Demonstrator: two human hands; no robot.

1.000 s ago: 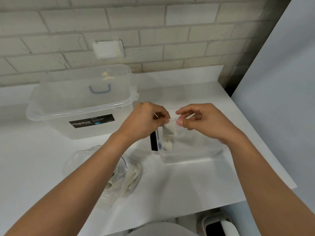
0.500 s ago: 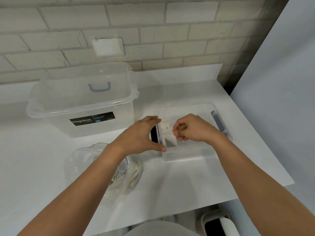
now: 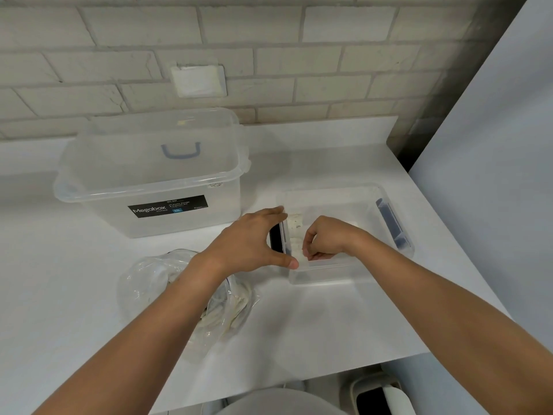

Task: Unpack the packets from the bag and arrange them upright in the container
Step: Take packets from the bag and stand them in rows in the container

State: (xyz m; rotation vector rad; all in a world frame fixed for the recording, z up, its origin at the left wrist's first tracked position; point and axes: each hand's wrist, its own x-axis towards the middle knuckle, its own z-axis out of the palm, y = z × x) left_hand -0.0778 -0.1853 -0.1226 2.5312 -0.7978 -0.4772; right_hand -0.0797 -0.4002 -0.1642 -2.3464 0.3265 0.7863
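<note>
A small clear container (image 3: 368, 274) with dark blue side clips stands on the white counter. Pale packets (image 3: 295, 226) stand at its left end. My right hand (image 3: 326, 239) is inside the container, fingers curled and pinching a packet against the others. My left hand (image 3: 254, 241) spans the container's left end from outside, thumb on the near corner and fingers on the far rim. A crumpled clear bag (image 3: 167, 283) holding more pale packets lies on the counter under my left forearm.
A large clear lidded storage box (image 3: 155, 175) with a blue handle and a black label stands at the back left. The brick wall runs behind. The counter's front edge is near; a bin (image 3: 377, 396) sits below it. A pale wall panel (image 3: 493, 175) bounds the right.
Both hands held a packet above the container a second ago. The right hand has lowered it into the left end, and the left hand has let go and moved to brace the container.
</note>
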